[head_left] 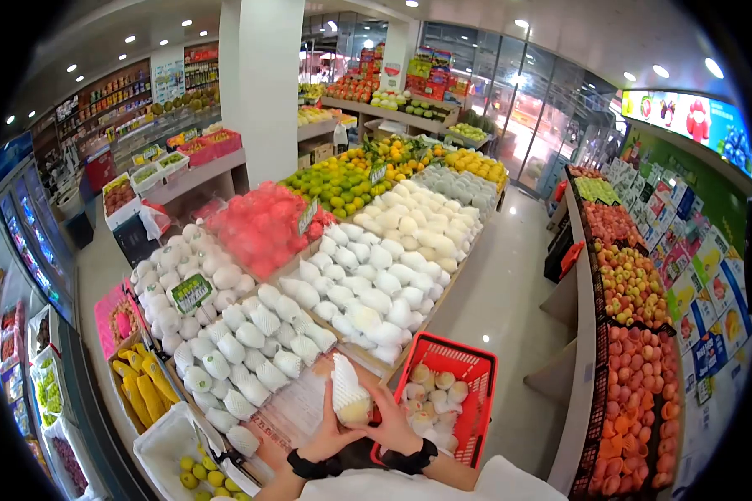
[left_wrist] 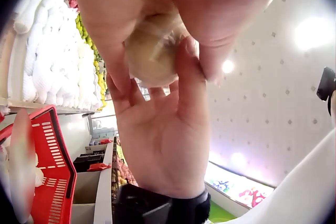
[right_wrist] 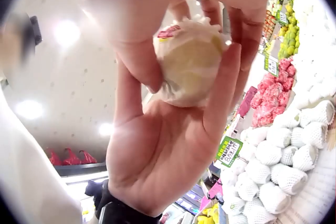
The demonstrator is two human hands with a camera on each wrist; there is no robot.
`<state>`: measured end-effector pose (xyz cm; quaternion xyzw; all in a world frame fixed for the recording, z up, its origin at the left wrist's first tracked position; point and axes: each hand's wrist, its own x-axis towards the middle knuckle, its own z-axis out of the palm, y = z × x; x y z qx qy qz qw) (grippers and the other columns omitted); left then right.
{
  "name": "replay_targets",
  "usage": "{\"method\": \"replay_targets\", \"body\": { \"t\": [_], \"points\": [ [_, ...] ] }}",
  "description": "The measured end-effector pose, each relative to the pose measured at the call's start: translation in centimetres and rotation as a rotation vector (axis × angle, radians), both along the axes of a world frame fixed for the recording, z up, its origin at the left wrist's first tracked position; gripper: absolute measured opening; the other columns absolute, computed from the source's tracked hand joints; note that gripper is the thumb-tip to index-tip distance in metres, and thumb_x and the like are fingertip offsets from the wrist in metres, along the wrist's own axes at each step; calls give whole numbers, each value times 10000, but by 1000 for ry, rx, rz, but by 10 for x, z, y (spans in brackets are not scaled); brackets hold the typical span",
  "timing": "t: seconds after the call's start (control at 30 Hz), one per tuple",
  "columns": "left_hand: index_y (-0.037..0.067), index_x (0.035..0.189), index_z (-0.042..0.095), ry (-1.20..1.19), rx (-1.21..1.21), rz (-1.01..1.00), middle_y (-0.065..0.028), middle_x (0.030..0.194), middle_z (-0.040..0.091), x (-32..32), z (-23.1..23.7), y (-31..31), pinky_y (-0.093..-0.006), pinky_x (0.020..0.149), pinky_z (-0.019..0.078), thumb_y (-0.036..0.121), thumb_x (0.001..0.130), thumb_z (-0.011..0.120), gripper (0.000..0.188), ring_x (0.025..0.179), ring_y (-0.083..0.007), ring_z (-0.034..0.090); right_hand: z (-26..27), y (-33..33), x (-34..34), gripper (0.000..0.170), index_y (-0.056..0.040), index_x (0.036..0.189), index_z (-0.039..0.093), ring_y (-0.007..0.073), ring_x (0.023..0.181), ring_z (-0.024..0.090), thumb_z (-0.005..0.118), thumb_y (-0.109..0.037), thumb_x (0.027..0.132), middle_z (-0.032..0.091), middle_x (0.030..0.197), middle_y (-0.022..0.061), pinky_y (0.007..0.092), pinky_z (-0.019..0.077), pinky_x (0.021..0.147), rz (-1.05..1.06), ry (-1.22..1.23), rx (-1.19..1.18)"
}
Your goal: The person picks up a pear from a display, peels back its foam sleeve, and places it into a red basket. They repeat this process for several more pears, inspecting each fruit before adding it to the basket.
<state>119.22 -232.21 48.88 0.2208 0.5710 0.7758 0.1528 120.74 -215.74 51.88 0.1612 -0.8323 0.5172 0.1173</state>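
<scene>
Both hands hold one pale, yellowish round fruit (head_left: 355,409) in a white foam net sleeve (head_left: 344,377), low in front of the body. The left hand (head_left: 328,436) cups it from the left, and the right hand (head_left: 394,430) curls around the other side. Seen from the left wrist, the fruit (left_wrist: 152,53) sits between the fingers and thumbs of both hands. In the right wrist view a thin wrapper and a red label (right_wrist: 168,33) show on it. Rows of foam-sleeved fruit (head_left: 246,355) lie on the display just beyond the hands.
A red basket (head_left: 486,392) holding several wrapped fruits stands right of the hands. A white crate (head_left: 154,442) of green fruit is at lower left, near yellow mangoes (head_left: 146,388). Across the aisle runs a rack of peaches (head_left: 635,409). Behind are red-wrapped fruits (head_left: 263,221).
</scene>
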Motion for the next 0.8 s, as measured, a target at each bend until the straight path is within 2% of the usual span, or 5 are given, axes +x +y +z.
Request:
{"method": "replay_targets", "body": {
  "t": [0.1, 0.23, 0.33, 0.5, 0.8],
  "points": [
    [169, 1455, -147, 25, -33, -148, -126, 1478, 171, -7, 17, -8, -376, 983, 417, -43, 716, 746, 1178, 1262, -226, 386, 21, 1, 5, 808, -48, 1413, 297, 283, 1133, 458, 727, -222, 751, 398, 1251, 172, 313, 412, 919, 3, -104, 79],
    [105, 1471, 30, 51, -90, 14, -115, 1397, 348, -10, 26, -13, -359, 988, 417, 10, 740, 749, 1029, 1204, -199, 449, 45, 5, 2, 722, -41, 1393, 340, 282, 1132, 471, 698, -176, 781, 384, 1292, 156, 314, 423, 910, 145, -30, 77],
    [87, 1475, 13, 13, -6, -25, -99, 1496, 161, -7, 38, -23, -361, 1099, 248, 3, 726, 744, 1050, 1357, -203, 223, 56, 7, -5, 585, -52, 1304, 486, 272, 1052, 519, 700, -134, 766, 488, 1187, 143, 302, 448, 851, 72, 102, 117],
    [61, 1473, 52, 116, 62, -71, -111, 1521, 113, -6, 53, -34, -352, 1122, 126, 72, 740, 745, 1008, 1397, -199, 114, 60, 2, -13, 410, -30, 1138, 625, 225, 853, 573, 681, -14, 733, 566, 1006, 120, 288, 466, 713, 55, 249, 19],
    [92, 1450, 150, -84, 226, 67, -62, 1425, 268, 8, 62, -41, -350, 1054, 319, -64, 708, 717, 947, 1320, -172, 273, 67, -17, -27, 345, 1, 965, 668, 228, 600, 573, 691, 94, 634, 595, 775, 103, 300, 462, 520, 7, 680, 221]
  ]
}}
